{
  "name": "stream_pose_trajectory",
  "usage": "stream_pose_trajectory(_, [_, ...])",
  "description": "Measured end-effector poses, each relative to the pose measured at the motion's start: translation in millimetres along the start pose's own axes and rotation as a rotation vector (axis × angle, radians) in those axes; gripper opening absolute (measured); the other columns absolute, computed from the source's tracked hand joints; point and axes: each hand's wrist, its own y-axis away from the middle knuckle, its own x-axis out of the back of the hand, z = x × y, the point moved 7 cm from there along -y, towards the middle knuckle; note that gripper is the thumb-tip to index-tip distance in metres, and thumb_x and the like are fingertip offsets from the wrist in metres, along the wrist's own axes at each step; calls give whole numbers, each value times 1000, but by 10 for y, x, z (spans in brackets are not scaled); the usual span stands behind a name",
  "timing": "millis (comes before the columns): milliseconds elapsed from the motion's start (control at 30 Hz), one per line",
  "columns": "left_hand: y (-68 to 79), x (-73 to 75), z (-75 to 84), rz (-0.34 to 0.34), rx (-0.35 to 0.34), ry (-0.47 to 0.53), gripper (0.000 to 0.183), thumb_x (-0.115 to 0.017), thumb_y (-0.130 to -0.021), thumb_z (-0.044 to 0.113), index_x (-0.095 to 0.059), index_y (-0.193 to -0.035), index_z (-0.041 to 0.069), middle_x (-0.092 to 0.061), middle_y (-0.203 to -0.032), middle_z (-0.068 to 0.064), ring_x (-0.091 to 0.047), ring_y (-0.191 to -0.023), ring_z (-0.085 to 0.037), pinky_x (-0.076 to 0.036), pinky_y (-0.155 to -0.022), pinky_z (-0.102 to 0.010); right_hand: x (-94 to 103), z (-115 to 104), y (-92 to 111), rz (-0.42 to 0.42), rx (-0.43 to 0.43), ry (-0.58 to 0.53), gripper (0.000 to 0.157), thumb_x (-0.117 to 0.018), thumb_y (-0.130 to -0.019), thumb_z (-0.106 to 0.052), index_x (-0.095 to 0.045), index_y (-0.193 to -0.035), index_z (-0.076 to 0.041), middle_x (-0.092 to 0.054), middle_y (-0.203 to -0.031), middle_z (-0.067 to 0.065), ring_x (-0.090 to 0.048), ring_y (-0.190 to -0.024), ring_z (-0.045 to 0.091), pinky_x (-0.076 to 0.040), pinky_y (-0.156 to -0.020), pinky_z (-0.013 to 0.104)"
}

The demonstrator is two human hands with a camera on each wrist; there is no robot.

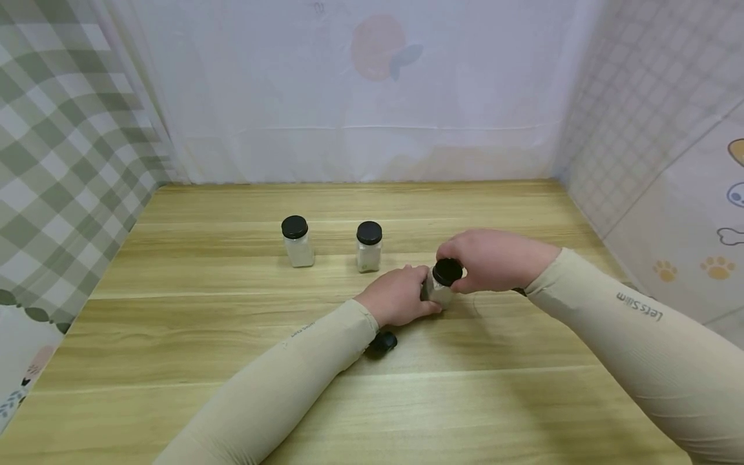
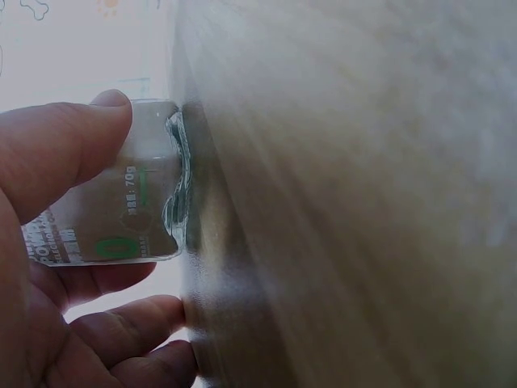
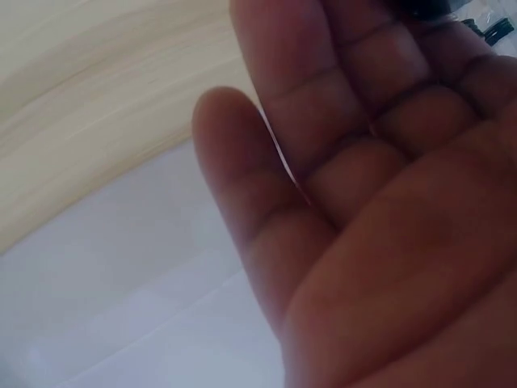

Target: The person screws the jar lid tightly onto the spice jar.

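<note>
My left hand grips a clear glass spice jar low on its body. In the left wrist view the thumb lies along one side of the jar, whose printed label reads 70g, and its base is right at the table. From above, my right hand pinches the jar's black lid between thumb and fingers. The lid sits at the top of the jar, which leans slightly. In the right wrist view the palm and fingers fill the frame, with a bit of black lid at the top edge.
Two similar black-lidded jars stand farther back on the wooden table, one at the left and one near the middle. A small black device shows under my left wrist. Fabric-covered walls enclose the back and both sides.
</note>
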Motion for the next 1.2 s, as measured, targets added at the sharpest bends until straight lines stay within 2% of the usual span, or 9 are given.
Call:
stream_pose_trajectory(300, [0,-6,-4,-6,5,4,35,-74,-97,50,-59,-112,22,-75,-99,4,-58,-142,-25,-45,-118,-34,-30,34,-3,-12,-64,-10,16,-83,-84,-16,-68,-87,-17,-65,-81,-9,-57,-73,7,-53,-74,31])
stream_pose_trajectory(533, [1,-4,-2,-1,3,-5,37,-74,-97,51,-60,-116,22,-77,-110,2,-54,-145,-26,-44,-119,-34,-34,47,-4,-13,-85,-2,17,-83,-85,-17,-66,-86,-15,-63,-79,-8,-55,-70,9,-51,-70,30])
stream_pose_trajectory(700, [4,0,-3,-4,10,-5,37,-74,-97,51,-60,-116,22,-77,-110,1,-53,-146,-27,-49,-114,-35,-45,55,0,-17,-82,1,16,-83,-85,-19,-67,-88,-15,-64,-81,-8,-56,-71,8,-53,-72,31])
stream_pose_trajectory(767, [7,1,-2,-5,12,-8,37,-74,-97,50,-60,-116,22,-77,-107,2,-55,-144,-27,-51,-110,-35,-47,58,6,-25,-77,-7,19,-83,-84,-19,-69,-95,-13,-67,-86,-7,-60,-75,9,-56,-76,33])
stream_pose_trajectory(900, [5,4,1,3,7,-12,39,-74,-97,50,-60,-119,21,-75,-104,3,-63,-135,-24,-53,-103,-34,-8,44,17,-19,-43,-11,41,-86,-81,-18,-69,-117,-8,-73,-105,-2,-69,-95,15,-58,-90,41])
stream_pose_trajectory(967, [2,4,0,6,5,-9,40,-74,-97,50,-60,-121,21,-75,-107,4,-64,-133,-24,-53,-104,-34,12,18,18,-9,-15,4,44,-86,-80,-13,-69,-121,-9,-72,-108,-1,-69,-99,17,-58,-92,43])
stream_pose_trajectory(1100, [4,0,0,3,0,-6,40,-74,-97,50,-60,-120,21,-75,-107,4,-63,-133,-23,-52,-107,-34,19,-25,11,-2,30,23,27,-84,-81,-7,-72,-102,-17,-68,-95,-6,-63,-89,11,-56,-85,38])
stream_pose_trajectory(1200, [7,1,1,2,-2,-4,39,-74,-97,50,-60,-119,21,-75,-107,4,-62,-136,-24,-51,-108,-34,7,-16,1,-3,23,15,23,-83,-82,-5,-70,-94,-19,-64,-87,-9,-58,-82,8,-54,-80,35])
